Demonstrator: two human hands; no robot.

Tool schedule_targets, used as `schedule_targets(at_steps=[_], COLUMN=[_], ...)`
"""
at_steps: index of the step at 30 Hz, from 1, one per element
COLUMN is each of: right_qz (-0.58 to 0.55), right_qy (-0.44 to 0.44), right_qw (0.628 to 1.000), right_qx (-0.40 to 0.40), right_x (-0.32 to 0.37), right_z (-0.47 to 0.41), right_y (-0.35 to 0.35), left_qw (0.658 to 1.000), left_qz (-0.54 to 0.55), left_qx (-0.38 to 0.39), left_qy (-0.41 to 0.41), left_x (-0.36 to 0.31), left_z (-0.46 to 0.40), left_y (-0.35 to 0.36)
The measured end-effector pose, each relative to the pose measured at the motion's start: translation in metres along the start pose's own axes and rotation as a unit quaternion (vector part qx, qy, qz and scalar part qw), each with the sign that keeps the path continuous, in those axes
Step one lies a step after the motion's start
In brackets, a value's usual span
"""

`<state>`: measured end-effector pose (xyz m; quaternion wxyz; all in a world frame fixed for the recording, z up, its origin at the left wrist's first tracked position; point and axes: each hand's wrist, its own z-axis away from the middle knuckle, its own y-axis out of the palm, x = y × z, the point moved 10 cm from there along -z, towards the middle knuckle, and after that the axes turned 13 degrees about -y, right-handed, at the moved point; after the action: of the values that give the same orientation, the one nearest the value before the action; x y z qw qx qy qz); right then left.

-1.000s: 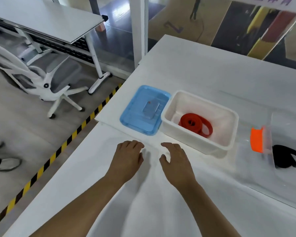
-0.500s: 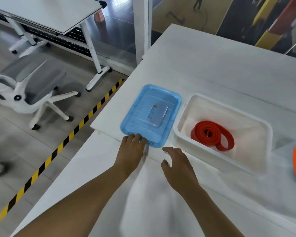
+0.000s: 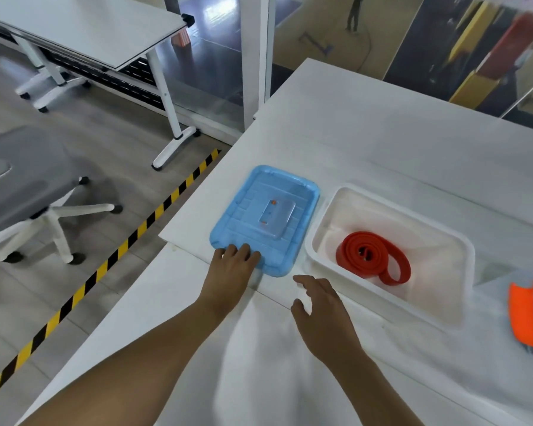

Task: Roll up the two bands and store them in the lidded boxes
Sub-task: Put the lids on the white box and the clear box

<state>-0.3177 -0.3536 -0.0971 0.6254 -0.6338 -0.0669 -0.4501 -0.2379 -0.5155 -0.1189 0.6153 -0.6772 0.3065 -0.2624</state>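
Our left hand (image 3: 233,269) rested relaxed fingers on the blue lid (image 3: 266,218); our right hand (image 3: 322,309) hovered spread, holding nothing, near the white box (image 3: 391,290).

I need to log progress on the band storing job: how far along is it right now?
Done: the red band lies rolled inside the open white box. In hand: the left hand touches the near edge of the blue lid lying beside that box; the right hand hovers open. Left: lidding this box. Only an orange piece shows at right, so the second band's state is unseen.
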Motion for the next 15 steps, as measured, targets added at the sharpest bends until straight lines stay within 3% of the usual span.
schedule_targets(at_steps=[6,10,13,15], right_qz=[-0.009,-0.039,-0.060,-0.066], right_qy=[-0.024,-0.049,-0.050,-0.056], right_qw=[0.999,0.996,0.995,0.993], right_qx=[-0.034,-0.060,-0.068,-0.076], right_x=[0.019,0.038,0.050,0.059], right_z=[0.013,0.022,0.025,0.026], right_y=[-0.023,-0.043,-0.061,-0.074], left_qw=[0.996,0.984,0.962,0.945], left_qz=[0.028,0.068,0.148,0.218], left_qx=[-0.060,-0.087,-0.124,-0.108], left_qy=[-0.056,-0.143,-0.195,-0.218], left_x=[0.011,0.030,0.041,0.044], left_z=[0.004,0.001,0.008,0.015], left_y=[-0.070,-0.132,-0.178,-0.198])
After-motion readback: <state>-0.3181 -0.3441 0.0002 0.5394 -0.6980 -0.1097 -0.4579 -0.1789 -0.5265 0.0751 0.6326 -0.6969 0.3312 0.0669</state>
